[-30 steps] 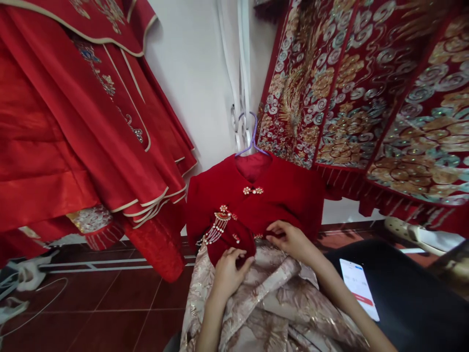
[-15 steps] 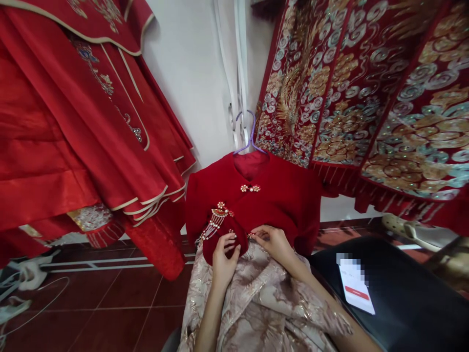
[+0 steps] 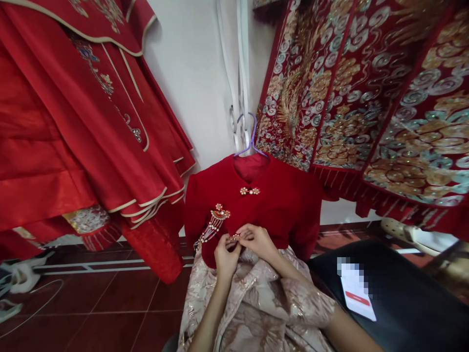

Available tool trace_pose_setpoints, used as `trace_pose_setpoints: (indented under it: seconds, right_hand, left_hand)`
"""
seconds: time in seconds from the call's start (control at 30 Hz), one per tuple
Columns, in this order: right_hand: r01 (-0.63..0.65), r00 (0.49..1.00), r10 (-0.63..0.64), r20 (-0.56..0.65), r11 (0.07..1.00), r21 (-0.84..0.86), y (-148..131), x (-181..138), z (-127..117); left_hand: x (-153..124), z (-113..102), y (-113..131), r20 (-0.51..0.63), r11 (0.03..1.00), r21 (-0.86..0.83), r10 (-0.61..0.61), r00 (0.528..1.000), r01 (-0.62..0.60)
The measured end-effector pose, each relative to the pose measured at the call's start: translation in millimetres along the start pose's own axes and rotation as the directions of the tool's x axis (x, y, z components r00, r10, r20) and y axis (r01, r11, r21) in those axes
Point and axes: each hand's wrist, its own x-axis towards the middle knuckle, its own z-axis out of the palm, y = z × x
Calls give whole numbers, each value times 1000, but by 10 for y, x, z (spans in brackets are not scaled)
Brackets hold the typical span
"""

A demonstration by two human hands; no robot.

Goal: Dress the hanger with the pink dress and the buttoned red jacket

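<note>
The small gold clasp [image 3: 235, 237] on the red jacket [image 3: 286, 205] is pinched between the fingertips of the left hand [image 3: 226, 254] and the right hand [image 3: 258, 240]. The fingertips cover most of it, and its form is too small to tell. Both forearms run off the lower edge. The top of the phone [image 3: 357, 298] screen is blurred. The hanger [image 3: 251, 142] shoulders are hidden inside the jacket.
</note>
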Motion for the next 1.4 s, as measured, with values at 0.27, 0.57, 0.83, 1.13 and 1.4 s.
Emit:
trace_pose_setpoints:
  seconds: [0.27, 0.57, 0.83, 1.13, 1.4]
  right_hand:
    - [84, 972, -95, -215, 995, -61, 116, -142, 39]
    - [139, 959, -169, -229, 980, -143, 196, -171, 33]
    - [202, 948, -231, -220, 968, -146, 174, -175, 77]
    - [250, 936, -288, -200, 948, -195, 243, -159, 127]
    - [289, 926, -342, -161, 916, -279, 260, -129, 128]
  left_hand:
    - [-39, 17, -76, -26, 994, 31, 102, 994, -101]
    - [-56, 1, -109, -42, 996, -43, 74, 996, -76]
    - [-71, -1, -100, -70, 990, -118, 74, 995, -82]
    - [-69, -28, -159, -83, 994, -51, 96, 992, -101]
    - [-36, -86, -69, -23, 926, 291, 257, 966, -240]
